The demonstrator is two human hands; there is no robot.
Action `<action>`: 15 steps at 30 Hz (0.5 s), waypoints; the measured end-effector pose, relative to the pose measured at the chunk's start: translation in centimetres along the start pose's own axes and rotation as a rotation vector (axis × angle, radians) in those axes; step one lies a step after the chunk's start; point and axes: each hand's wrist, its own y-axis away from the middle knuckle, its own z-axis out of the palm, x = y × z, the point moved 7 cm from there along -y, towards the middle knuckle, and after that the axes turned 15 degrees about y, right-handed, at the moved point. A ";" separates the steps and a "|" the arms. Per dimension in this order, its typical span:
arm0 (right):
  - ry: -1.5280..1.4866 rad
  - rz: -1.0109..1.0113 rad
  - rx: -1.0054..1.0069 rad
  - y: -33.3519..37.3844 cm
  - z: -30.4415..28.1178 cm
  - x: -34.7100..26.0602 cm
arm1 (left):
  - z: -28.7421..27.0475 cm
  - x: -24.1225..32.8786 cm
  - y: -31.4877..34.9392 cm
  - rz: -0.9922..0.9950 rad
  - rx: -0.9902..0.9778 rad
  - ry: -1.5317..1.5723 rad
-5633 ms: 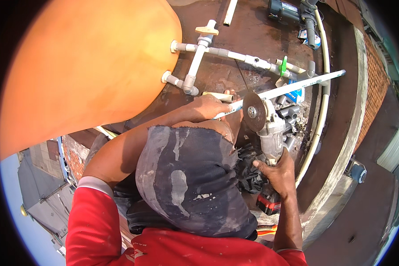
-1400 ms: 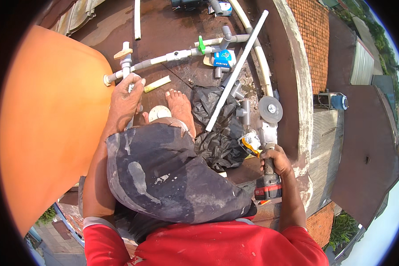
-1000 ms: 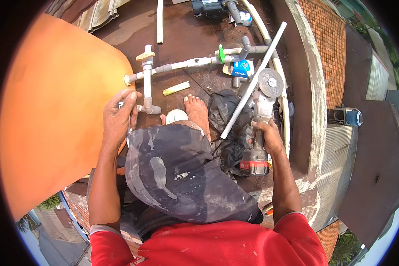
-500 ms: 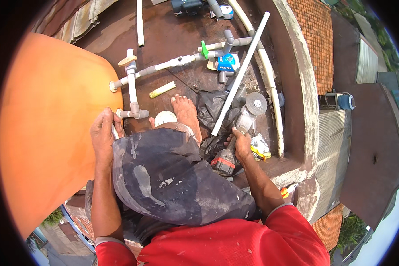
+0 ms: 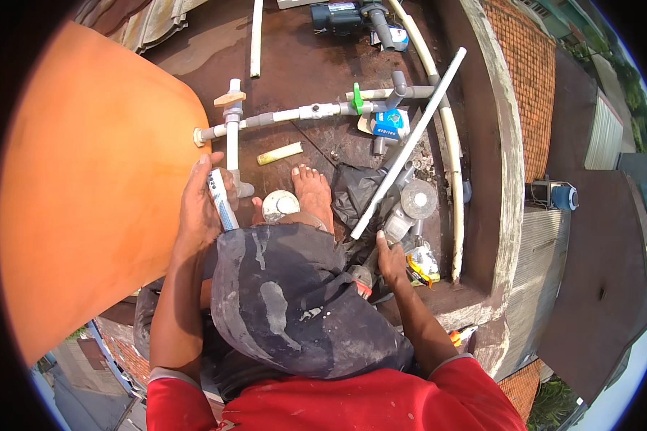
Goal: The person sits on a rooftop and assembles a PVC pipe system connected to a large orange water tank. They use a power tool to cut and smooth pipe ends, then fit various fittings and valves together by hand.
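Note:
My left hand (image 5: 198, 208) is closed around a short white pipe piece (image 5: 223, 200) with blue print, beside the big orange tank (image 5: 108, 187). In my right hand (image 5: 391, 260) is the grip of a cordless angle grinder (image 5: 395, 224), its round disc (image 5: 418, 199) pointing away from me. The grinder's battery end is partly hidden by my knee. Left of the grinder, a long white pipe (image 5: 410, 147) lies slantwise over a black plastic bag (image 5: 356, 192). Joined pipes (image 5: 284, 115) run from the tank, with an orange-handled valve (image 5: 231, 100) and a green-handled valve (image 5: 356, 99).
A yellowed pipe offcut (image 5: 280, 153) and a round white lid (image 5: 280, 206) lie near my bare foot (image 5: 312, 194). A dark pump (image 5: 336, 19) stands at the far side. A low wall (image 5: 507, 144) borders the right, with roofs beyond it.
My left hand has turned and raised the white pipe piece, which now shows more fully. The grinder in my right hand sits slightly lower. The whole view has shifted a little.

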 end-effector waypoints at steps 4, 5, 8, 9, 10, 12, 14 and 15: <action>-0.123 -0.045 -0.060 0.1 0.0 -0.3 | -0.6 -1.3 -1.1 -0.024 -0.076 -0.029; -0.231 -0.084 -0.060 -0.3 0.3 0.2 | -0.7 -1.6 -1.5 -0.012 -0.124 -0.104; -0.130 -0.001 -0.102 -3.0 2.5 1.5 | -0.7 -3.0 -1.5 -0.149 -0.124 -0.025; -0.103 0.013 -0.108 -2.8 2.9 1.2 | -1.0 -3.3 -1.2 -0.132 -0.026 -0.046; -0.079 0.029 -0.110 -2.6 3.0 0.9 | -1.5 -3.5 -1.2 -0.153 -0.021 -0.072; -0.084 0.050 -0.123 -1.5 2.2 -1.7 | -3.3 -3.6 -0.8 -0.176 0.003 -0.118; -0.011 0.062 -0.161 -0.4 0.6 -3.6 | -3.5 -3.7 -0.3 -0.133 0.062 -0.121; 0.068 0.042 -0.179 -1.3 1.0 -2.8 | -3.6 -3.4 0.0 -0.135 0.089 -0.135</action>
